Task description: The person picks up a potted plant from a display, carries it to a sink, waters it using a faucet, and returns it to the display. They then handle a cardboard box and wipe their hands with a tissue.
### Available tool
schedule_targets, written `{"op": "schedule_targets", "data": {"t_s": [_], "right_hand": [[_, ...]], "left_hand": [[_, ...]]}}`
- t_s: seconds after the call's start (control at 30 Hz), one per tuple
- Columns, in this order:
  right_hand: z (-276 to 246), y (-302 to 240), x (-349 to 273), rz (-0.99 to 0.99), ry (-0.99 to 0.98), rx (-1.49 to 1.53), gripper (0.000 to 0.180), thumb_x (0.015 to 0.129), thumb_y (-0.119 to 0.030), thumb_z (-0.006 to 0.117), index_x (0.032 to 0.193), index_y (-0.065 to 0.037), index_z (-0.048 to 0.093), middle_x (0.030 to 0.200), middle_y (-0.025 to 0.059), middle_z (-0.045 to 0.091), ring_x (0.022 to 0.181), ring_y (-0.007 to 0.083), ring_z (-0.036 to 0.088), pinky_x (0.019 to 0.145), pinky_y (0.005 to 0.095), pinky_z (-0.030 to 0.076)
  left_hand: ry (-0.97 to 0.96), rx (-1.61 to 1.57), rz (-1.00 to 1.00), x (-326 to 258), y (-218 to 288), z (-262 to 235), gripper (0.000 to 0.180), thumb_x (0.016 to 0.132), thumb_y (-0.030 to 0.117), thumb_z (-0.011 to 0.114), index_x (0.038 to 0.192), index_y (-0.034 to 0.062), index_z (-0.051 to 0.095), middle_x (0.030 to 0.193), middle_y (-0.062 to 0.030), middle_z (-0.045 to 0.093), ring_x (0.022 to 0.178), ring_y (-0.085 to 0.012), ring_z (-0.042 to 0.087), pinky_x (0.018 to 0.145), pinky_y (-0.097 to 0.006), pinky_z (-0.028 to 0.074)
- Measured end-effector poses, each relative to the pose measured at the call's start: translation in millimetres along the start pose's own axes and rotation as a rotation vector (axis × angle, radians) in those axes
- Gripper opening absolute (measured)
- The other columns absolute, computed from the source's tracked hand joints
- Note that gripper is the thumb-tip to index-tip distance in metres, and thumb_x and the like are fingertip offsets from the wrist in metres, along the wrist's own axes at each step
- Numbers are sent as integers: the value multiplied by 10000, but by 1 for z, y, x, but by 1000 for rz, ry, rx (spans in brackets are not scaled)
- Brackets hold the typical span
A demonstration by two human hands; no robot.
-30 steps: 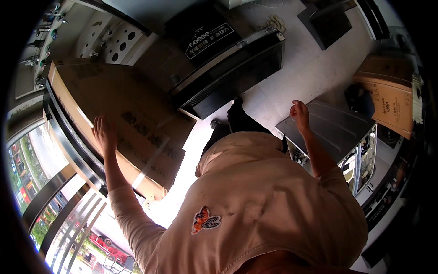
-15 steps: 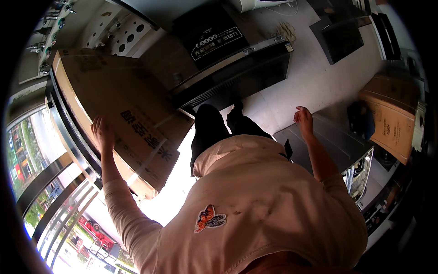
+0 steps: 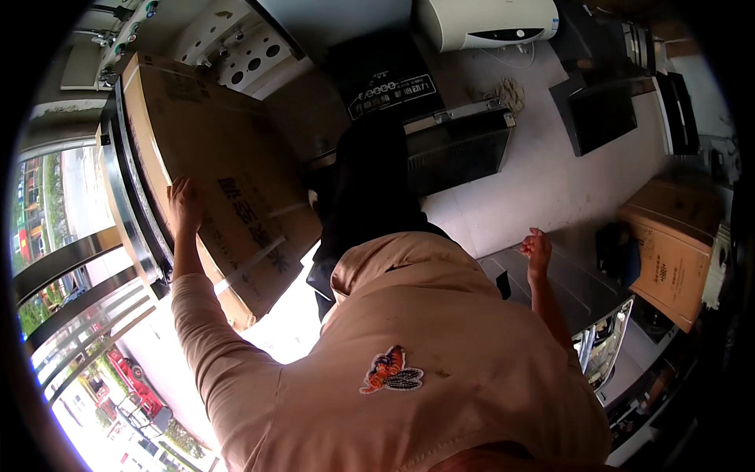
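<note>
My left hand [image 3: 185, 203] is at the near-left edge of a large, tall cardboard box [image 3: 212, 149], its fingers bent over that edge. Dark printing and clear straps run across the box. To the right, my right hand [image 3: 537, 250] hangs in the air with nothing in it, its fingers loosely bent and apart. Below that hand lies a dark grey metal panel or appliance top [image 3: 578, 287]. One dark-trousered leg [image 3: 373, 173] reaches forward, covering part of a long black vented appliance [image 3: 464, 149] on the floor; the foot is hidden.
A white water heater [image 3: 487, 23] stands at the far side, near a black printed panel [image 3: 393, 86]. Black range-hood-like units [image 3: 602, 118] sit far right, and a smaller cardboard box [image 3: 668, 263] stands at right. Metal rails [image 3: 71, 263] border a bright window or doorway at left.
My leg has swung forward over the long black appliance. The view has shifted, bringing the water heater further in. My left hand stays on the box edge; my right hand remains empty.
</note>
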State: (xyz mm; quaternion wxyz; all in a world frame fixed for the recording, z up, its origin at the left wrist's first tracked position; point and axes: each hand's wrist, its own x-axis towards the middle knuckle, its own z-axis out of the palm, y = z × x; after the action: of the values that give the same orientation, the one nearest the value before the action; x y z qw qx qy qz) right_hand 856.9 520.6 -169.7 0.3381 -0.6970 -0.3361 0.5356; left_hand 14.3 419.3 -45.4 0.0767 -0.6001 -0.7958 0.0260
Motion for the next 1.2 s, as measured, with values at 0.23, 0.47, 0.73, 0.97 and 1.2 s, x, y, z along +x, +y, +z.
{"op": "schedule_targets", "data": {"t_s": [0.23, 0.47, 0.73, 0.97, 1.2], "right_hand": [[-20, 19, 2, 1, 82, 79, 368, 998, -373, 499, 1128, -40, 585, 758, 12, 557, 648, 99, 526, 589, 249, 450], [0, 25, 45, -10, 126, 285, 327, 857, -219, 578, 1132, -42, 575, 718, -15, 477, 596, 72, 444, 494, 205, 369], [125, -105, 174, -350, 218, 77, 372, 988, -382, 445, 1111, -65, 596, 719, 0, 538, 589, 99, 488, 552, 226, 397], [388, -252, 258, -404, -56, 7, 380, 1019, -405, 430, 1114, -75, 593, 693, 7, 551, 576, 105, 520, 533, 250, 435], [571, -303, 256, -278, -273, -113, 346, 1015, -378, 447, 1098, -72, 584, 690, 24, 536, 587, 116, 539, 542, 271, 484]], "left_hand": [[2, 6, -34, 1, 1, 7, 326, 800, 99, 622, 1124, 75, 643, 1176, -106, 643, 1216, -297, 515, 1069, -439, 365], [174, -91, 36, -20, -57, 47, 255, 784, 157, 650, 1031, 98, 662, 1117, -120, 640, 1188, -314, 517, 1091, -514, 329], [85, -270, 14, 218, -11, -60, 190, 866, 219, 632, 1012, 102, 669, 1019, -107, 656, 1010, -328, 600, 874, -420, 489], [532, -768, -165, 548, -136, -47, 246, 880, 161, 628, 1096, 48, 661, 1075, -180, 651, 1013, -380, 618, 893, -419, 489], [842, -1229, -439, 781, -301, -30, 338, 988, 282, 464, 1033, 1, 645, 926, -154, 651, 872, -248, 634, 784, -353, 488]]}}
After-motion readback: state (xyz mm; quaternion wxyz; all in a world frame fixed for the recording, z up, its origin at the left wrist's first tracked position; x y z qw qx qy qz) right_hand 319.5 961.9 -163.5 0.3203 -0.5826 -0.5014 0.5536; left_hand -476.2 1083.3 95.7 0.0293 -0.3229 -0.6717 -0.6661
